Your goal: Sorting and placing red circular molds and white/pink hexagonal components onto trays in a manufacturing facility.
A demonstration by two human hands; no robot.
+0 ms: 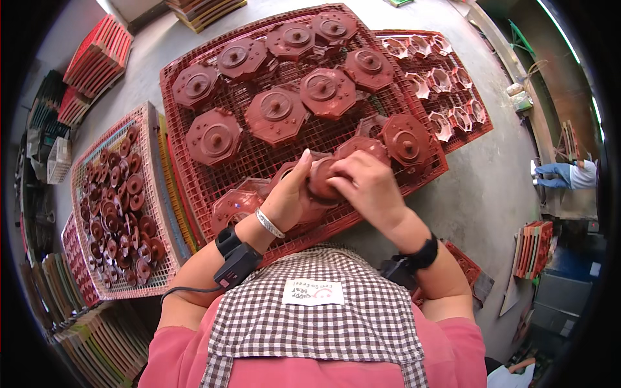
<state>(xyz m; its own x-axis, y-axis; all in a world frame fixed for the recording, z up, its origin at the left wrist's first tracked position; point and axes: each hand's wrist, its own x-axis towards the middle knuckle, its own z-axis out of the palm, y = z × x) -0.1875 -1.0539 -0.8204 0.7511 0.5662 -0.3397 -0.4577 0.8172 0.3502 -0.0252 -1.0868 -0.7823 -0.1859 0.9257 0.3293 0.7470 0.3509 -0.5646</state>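
My left hand [289, 200] is curled at the near edge of a red lattice rack [259, 169], its thumb pointing up and its other fingers mostly hidden. Between my hands is a round, reddish-brown clay lid [320, 178], tilted and partly covered. My left hand holds it from the left side. From the right, the bent fingers of my right hand [372, 191] pinch at its edge. Just beneath are octagonal clay pots, partly hidden by my hands. Rows of similar octagonal pots [277, 115] with knobbed round lids stand farther back on the rack.
To the left, a pink lattice crate [165, 258] carries a heap of small knobbed lids [119, 220]. Another rack at far right holds hollow octagonal pieces [440, 79]. Stacked racks [100, 55] stand at upper left. A person [566, 174] is farther off at right.
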